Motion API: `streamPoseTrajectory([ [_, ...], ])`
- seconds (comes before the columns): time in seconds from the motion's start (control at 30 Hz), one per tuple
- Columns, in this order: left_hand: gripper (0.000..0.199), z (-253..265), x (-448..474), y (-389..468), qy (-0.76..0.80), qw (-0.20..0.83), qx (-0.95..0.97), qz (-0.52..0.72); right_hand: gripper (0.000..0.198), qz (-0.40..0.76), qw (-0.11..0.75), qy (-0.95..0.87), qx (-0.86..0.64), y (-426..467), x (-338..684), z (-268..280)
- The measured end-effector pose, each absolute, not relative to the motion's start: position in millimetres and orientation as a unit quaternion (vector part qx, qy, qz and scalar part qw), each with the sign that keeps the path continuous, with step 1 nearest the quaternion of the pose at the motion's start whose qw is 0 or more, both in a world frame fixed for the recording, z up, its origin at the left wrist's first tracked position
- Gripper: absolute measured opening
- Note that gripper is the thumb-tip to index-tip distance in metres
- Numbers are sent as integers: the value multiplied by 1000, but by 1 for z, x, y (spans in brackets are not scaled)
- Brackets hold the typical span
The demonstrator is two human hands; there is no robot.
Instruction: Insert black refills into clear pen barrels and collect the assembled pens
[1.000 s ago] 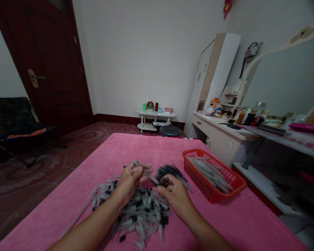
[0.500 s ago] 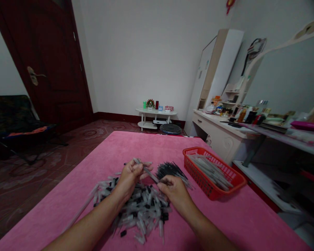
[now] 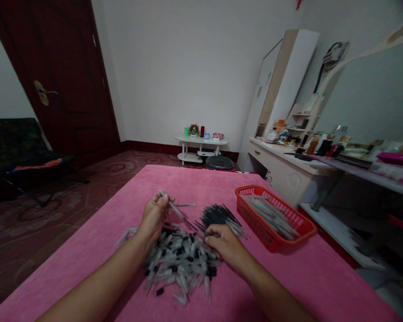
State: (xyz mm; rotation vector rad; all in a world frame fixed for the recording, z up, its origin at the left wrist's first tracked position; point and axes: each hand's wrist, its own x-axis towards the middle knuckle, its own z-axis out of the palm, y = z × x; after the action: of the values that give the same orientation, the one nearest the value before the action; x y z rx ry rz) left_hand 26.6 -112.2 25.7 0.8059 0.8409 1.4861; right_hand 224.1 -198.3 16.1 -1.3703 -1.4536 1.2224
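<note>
My left hand [image 3: 156, 213] is closed around a clear pen barrel [image 3: 172, 205], which slants down to the right. A second pale barrel [image 3: 188, 205] sticks out sideways from behind its fingers. From the lower end of the slanted barrel a thin dark pen refill [image 3: 191, 225] runs towards my right hand [image 3: 223, 243], whose fingers are pinched at its far end. How far the refill reaches inside the barrel is hard to see. Below both hands spreads a pile of clear pen caps with black pieces [image 3: 183, 264]. A bundle of dark-tipped refills [image 3: 220, 217] lies just beyond my right hand.
A red plastic basket [image 3: 275, 243] holding pale pen barrels [image 3: 271, 217] stands to the right on the pink cloth [image 3: 174, 179]. Further right is a dressing table [image 3: 288, 167] with bottles. A low white stand [image 3: 201, 141] is against the back wall; a folding chair [image 3: 23, 156] is at left.
My left hand has moved up and left with the barrel, away from my right hand. A dark refill now shows between the barrel's end and my right fingers. The view has shifted slightly.
</note>
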Motion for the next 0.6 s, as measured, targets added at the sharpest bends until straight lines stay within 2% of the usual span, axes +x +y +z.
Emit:
streamPoseTrajectory([
  [0.2, 11, 28, 11, -100, 337, 568, 267, 702, 17, 502, 457, -514, -524, -192, 236, 18],
  [0.27, 13, 29, 14, -103, 325, 600, 303, 665, 17, 524, 484, -478, -513, -193, 238, 20],
  [0.47, 38, 31, 42, -135, 277, 691, 484, 459, 20, 604, 506, -425, -445, -200, 228, 29],
  [0.6, 35, 32, 53, -149, 264, 685, 518, 438, 29, 623, 478, -450, -426, -203, 220, 30],
])
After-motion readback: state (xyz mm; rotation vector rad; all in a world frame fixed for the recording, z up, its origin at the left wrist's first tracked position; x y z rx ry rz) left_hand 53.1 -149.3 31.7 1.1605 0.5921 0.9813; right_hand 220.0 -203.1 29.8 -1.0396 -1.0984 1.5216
